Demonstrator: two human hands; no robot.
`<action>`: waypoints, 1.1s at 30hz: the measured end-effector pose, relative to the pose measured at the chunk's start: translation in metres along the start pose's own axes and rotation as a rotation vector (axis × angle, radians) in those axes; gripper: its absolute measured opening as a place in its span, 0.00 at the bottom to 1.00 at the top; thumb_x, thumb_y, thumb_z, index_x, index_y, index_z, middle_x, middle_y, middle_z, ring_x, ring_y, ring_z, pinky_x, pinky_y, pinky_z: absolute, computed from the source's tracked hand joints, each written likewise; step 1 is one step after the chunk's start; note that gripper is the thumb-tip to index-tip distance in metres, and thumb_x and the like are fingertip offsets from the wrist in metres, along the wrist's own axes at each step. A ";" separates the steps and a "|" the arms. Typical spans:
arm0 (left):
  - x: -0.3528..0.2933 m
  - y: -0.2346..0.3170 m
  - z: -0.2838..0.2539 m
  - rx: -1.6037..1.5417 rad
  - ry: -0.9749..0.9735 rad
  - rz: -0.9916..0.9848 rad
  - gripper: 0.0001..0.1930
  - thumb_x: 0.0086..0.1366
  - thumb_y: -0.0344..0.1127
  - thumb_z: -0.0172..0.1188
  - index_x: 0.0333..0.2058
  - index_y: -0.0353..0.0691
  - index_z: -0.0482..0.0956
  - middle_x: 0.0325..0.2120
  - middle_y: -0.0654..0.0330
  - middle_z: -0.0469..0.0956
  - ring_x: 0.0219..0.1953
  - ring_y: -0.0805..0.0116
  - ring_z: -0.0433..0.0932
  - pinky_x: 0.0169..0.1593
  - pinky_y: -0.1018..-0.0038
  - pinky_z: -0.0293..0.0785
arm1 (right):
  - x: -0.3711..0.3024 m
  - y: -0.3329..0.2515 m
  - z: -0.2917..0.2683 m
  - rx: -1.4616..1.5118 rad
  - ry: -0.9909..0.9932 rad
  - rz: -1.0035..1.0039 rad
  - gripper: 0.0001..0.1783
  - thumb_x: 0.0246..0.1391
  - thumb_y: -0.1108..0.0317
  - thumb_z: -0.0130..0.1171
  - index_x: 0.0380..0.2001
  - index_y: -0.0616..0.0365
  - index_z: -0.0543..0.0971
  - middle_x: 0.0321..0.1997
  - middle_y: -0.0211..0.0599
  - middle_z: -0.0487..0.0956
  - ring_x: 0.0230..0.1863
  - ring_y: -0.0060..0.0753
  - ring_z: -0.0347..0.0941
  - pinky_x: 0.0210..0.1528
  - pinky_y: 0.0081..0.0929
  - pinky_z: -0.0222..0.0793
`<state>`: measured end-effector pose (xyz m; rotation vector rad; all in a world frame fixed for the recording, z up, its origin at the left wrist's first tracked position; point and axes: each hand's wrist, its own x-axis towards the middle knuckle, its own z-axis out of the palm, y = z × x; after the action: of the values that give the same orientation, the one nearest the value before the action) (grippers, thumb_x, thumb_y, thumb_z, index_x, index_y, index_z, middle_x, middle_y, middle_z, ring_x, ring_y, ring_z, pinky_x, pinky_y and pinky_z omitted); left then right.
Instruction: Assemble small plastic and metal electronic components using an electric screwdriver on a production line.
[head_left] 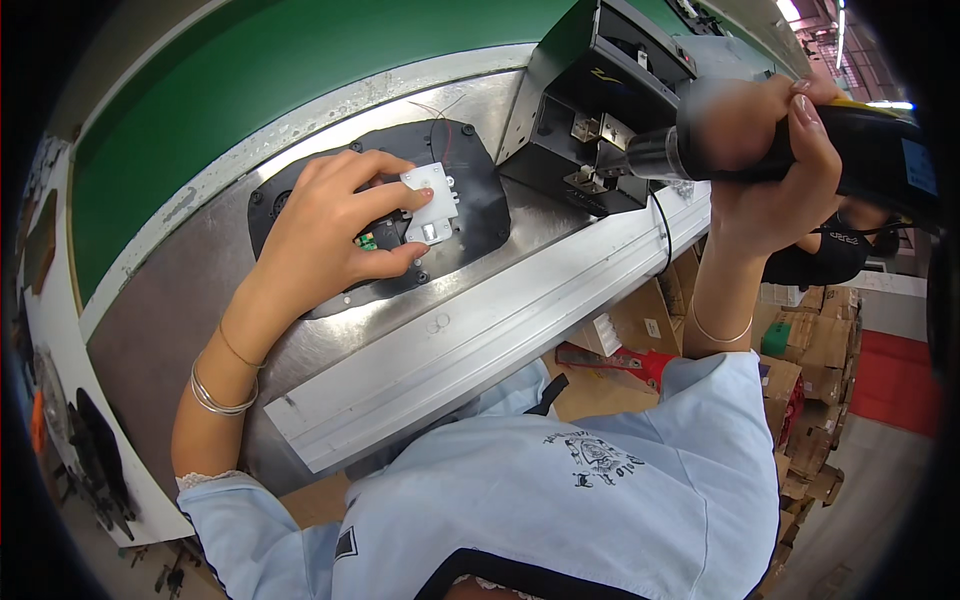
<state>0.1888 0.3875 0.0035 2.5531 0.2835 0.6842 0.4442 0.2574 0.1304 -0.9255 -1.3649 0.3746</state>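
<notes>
Seen from above at a steel workbench beside a green conveyor belt. Left hand, fingers spread and pressing, pinning a small white plastic part onto a black panel lying flat on the bench, seemingly to keep it from shifting. Right hand, fingers wrapped fully around a power screwdriver, raised to the right, well apart from the part, tip pointing left.

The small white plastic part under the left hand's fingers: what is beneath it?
The small white plastic part lies on a black oval panel resting on the metal bench. The left hand covers the panel's middle; a green piece peeks out.
</notes>
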 end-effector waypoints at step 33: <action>-0.005 -0.006 0.002 -0.024 0.009 -0.009 0.16 0.46 0.41 0.70 0.35 0.46 0.81 0.38 0.63 0.75 0.38 0.65 0.73 0.48 0.68 0.64 | 0.009 0.022 0.106 0.160 0.211 0.265 0.10 0.51 0.73 0.48 0.35 0.63 0.62 0.11 0.35 0.63 0.08 0.25 0.58 0.14 0.22 0.62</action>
<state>0.1850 0.3900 -0.0027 2.5252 0.2879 0.6914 0.3525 0.3134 0.1128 -0.9850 -1.0071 0.5627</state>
